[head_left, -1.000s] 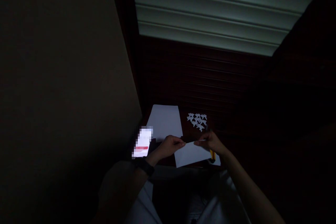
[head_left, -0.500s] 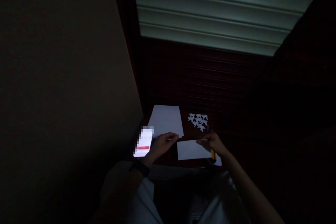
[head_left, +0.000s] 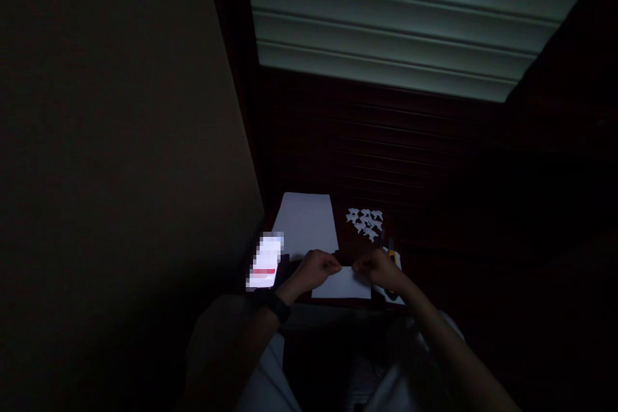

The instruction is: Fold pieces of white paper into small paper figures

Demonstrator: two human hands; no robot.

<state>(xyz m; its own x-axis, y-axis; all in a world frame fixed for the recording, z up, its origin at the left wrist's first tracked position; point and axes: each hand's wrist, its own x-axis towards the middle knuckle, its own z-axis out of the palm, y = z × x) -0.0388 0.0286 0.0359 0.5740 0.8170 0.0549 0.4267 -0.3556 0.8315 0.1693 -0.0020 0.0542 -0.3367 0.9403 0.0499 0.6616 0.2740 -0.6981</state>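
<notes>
A white sheet of paper [head_left: 342, 286] lies in front of me near the front edge of the dark table. My left hand [head_left: 316, 270] is closed in a pinch at its top edge, left of the middle. Closed the same way, my right hand [head_left: 380, 269] pinches the top edge at the right corner. Just beyond the right hand is a yellow and black utility knife [head_left: 392, 258], partly hidden by that hand and lying over another white paper piece [head_left: 398, 260]. The darkness blurs the fingertips.
A stack of white paper [head_left: 306, 222] lies at the back left. Several small folded white paper shapes [head_left: 365, 224] form a cluster to its right. A lit phone [head_left: 265, 262] stands by my left wrist. A wall [head_left: 145, 109] rises on the left, with a slatted panel [head_left: 386, 32] ahead.
The sheet has shifted left and appears shorter from side to side. My right hand has come left with it, and my left hand has moved right onto its top edge, baring the knife.
</notes>
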